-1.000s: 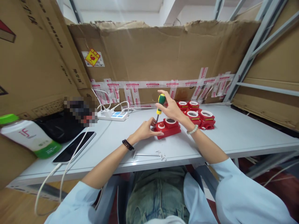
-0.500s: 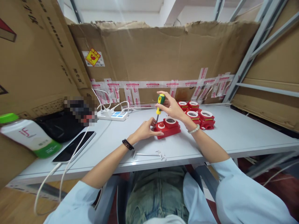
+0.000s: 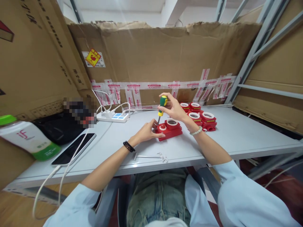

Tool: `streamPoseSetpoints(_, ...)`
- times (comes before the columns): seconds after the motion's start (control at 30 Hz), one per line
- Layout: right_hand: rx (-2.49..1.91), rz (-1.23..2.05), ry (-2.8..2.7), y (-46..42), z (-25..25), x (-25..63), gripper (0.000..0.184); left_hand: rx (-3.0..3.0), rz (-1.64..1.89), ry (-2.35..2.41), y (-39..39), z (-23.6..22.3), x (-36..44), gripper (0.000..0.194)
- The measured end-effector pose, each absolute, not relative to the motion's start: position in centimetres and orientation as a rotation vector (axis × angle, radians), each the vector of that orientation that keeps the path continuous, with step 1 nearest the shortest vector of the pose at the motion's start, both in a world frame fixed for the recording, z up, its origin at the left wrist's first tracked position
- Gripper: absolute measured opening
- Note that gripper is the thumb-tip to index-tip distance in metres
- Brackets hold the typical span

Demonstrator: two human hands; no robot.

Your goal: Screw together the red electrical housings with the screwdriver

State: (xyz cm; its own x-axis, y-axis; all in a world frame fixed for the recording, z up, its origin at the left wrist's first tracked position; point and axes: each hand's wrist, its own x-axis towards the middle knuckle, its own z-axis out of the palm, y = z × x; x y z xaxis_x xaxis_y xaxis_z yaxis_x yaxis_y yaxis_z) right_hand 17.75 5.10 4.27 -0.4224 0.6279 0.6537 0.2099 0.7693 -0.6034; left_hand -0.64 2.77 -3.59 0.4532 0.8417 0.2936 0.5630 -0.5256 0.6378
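Screwdriver (image 3: 163,102) leans in my right hand (image 3: 173,108), its green and yellow handle pinched between thumb and fingers, the handle uppermost and the shaft slanting down to the left end of a red housing (image 3: 174,134). The tip itself is hidden, so I cannot tell whether it sits in a screw. My left hand (image 3: 147,131) is clamped on that same end of the housing, thumb along the near side and fingers beside the shaft. The housing lies on the bench (image 3: 213,146) in front of me, carrying a white ring (image 3: 172,122) on its right part and a small red button (image 3: 162,126) on its left.

Beyond my right wrist, more red housings (image 3: 210,125) with white rings stand grouped near the back. Between my forearms, close to the front edge, lies a metal T-shaped tool (image 3: 148,156), with small white scraps (image 3: 164,158) at its right end. Over on my left are a power strip (image 3: 113,117) with plugs in it, a phone (image 3: 73,150) with a white cable crossing it, and a green-capped bottle (image 3: 29,140).
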Motion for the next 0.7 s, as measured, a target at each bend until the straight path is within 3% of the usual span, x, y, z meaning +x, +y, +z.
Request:
streamPoseSetpoints(0.17,-0.785,0.281,-1.92,4.6,4.0,16.8,0.044,2.245,0.828,1.157,2.9,-3.6,-0.8,0.054)
streamPoseSetpoints(0.37,-0.739,0.325,-1.854,4.4,3.8,16.6,0.042,2.249,0.828,1.149,2.7,-3.4,-0.7,0.053)
streamPoseSetpoints(0.53,-0.779,0.156,-1.596,3.3,5.6,18.9,0.032,2.302,0.755,1.13,2.9,-3.1,-1.2,0.055)
streamPoseSetpoints(0.63,-0.878,0.113,-1.754,2.3,6.3,21.0,0.018,2.361,0.694,1.064,3.3,-2.8,-2.0,0.057)
streamPoseSetpoints(0.7,-1.009,0.104,-1.969,1.7,5.8,22.2,0.021,2.413,0.722,1.061,3.7,-2.9,-2.6,0.057)
